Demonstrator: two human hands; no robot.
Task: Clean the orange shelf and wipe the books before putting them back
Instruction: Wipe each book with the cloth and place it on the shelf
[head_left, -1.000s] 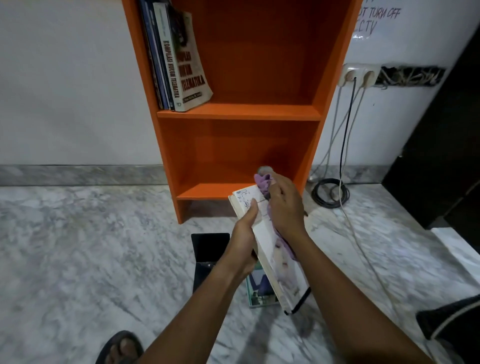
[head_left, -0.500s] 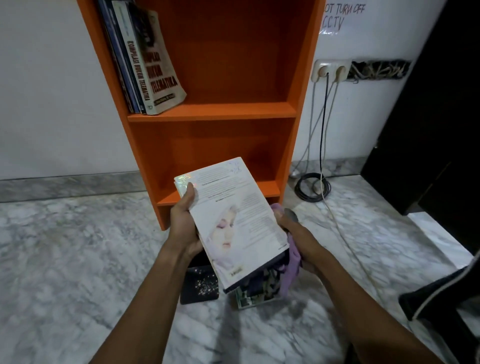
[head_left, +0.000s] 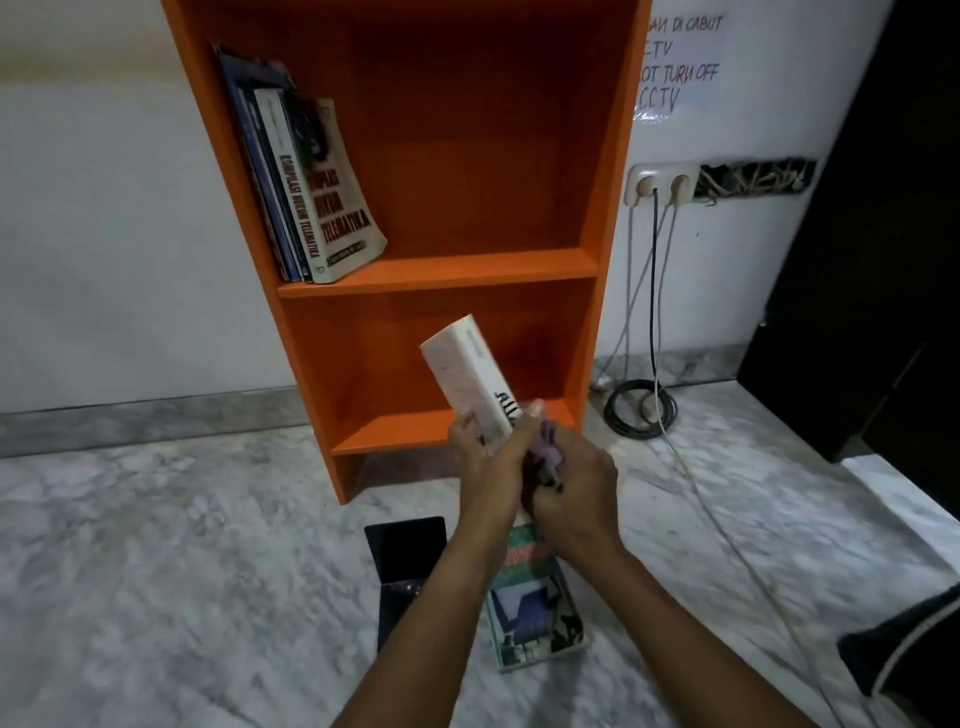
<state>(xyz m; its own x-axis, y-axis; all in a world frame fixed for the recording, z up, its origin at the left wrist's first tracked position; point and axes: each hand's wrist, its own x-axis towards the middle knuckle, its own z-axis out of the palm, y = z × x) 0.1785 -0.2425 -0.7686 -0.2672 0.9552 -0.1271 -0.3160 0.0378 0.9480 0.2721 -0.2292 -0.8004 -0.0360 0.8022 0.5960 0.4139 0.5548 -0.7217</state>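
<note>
An orange shelf (head_left: 441, 270) stands against the wall, with several books (head_left: 306, 197) leaning at the left of its upper board. In front of its lower board I hold a white book (head_left: 467, 379) tilted up, spine toward me. My left hand (head_left: 485, 457) grips its lower end. My right hand (head_left: 569, 486) holds a purple cloth (head_left: 548, 441) against the book's lower right side. On the floor under my arms lie a green-covered book (head_left: 535, 608) and a black book (head_left: 402, 561).
Grey marble floor (head_left: 156, 571) surrounds the shelf. To the right, cables (head_left: 641, 410) run from a wall socket (head_left: 660, 184) down to a coil on the floor. A dark cabinet (head_left: 872, 260) stands at far right, and a dark cloth item (head_left: 914, 639) lies at the right edge.
The white book turned from cover-up and flat to spine-up and raised toward the shelf. My right hand with the cloth came up from under the book to its side.
</note>
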